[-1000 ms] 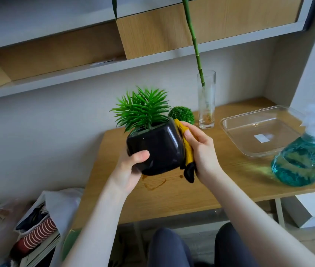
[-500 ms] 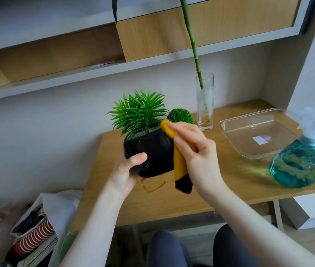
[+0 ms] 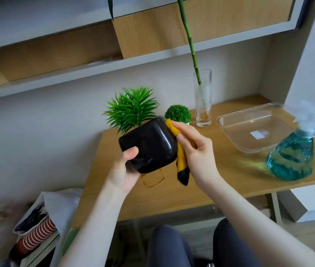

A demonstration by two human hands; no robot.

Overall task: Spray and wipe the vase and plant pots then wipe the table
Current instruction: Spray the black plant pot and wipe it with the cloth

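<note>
Black glossy plant pot (image 3: 149,146), squarish with rounded corners, carrying a spiky green artificial plant (image 3: 131,108); held off the worktop (image 3: 220,176) and tilted with the plant leaning up and to the left. Left hand (image 3: 123,171): grips the pot from below at its lower left corner, thumb laid across the near face, other fingers hidden behind the pot. Right hand (image 3: 197,153): fingers curled round a yellow cloth (image 3: 180,157) with a black end, pressing it against the pot's right side; the black end hangs free below the hand. Wooden worktop: light grain, set against a pale wall, with a brownish ring mark (image 3: 152,180) on its surface just below the raised pot. Small round green ball plant (image 3: 178,113): stands on the worktop behind the right hand; its pot is mostly hidden. Clear glass vase (image 3: 203,99): tall, cylindrical, upright near the wall, just right of the ball plant, holding a single green stalk (image 3: 190,39) that rises out of frame. Clear shallow tray (image 3: 255,128): rectangular, on the right part of the worktop, a white label on its base. Spray bottle (image 3: 292,157): blue-green liquid, pale trigger head, standing at the tray's near right corner. Wall shelving (image 3: 152,31): grey with wood panels, above the worktop. Floor, lower left: white bags (image 3: 37,224) holding books and a striped item. Dark-clad knees of the person show at the bottom edge.
</note>
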